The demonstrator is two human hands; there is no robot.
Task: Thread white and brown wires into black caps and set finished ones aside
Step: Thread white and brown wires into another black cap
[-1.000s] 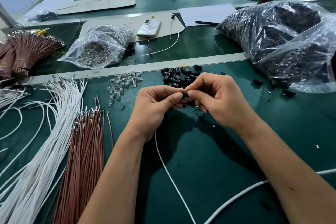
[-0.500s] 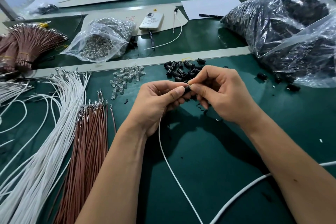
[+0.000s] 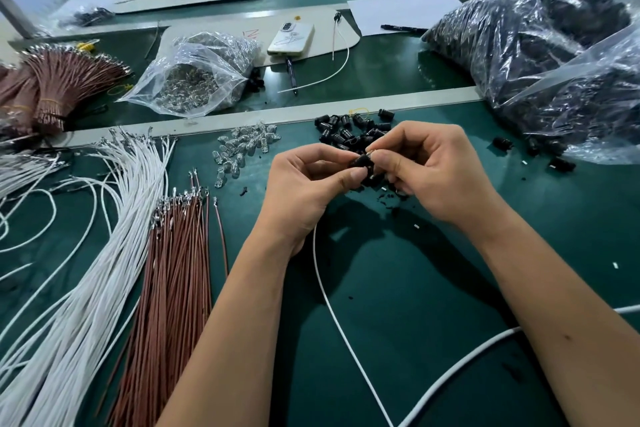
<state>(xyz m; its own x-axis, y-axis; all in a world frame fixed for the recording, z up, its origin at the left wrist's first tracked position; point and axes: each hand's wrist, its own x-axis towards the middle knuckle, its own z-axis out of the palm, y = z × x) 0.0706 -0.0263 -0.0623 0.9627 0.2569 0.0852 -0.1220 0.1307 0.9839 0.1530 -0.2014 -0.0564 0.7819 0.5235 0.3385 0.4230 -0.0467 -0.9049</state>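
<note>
We hold a black cap above the green bench, just in front of the loose pile of black caps. Its long axis runs roughly left to right and tilts up toward the right, where a small metal tip shows at its end. Our left hand curls around the cap's left end, thumb pressed on its near side, fingers folded behind it. Our right hand pinches the right end of the cap at the metal tip between thumb and forefinger, the other fingers curled beneath. A white wire drops from under our left palm and runs toward us across the bench, curving to the right.

On the left lie a fanned bundle of white wires and, just beside it, a bundle of brown wires, both pointing their metal terminals away from us. A heap of clear bulbs sits between the wires and the caps.
</note>
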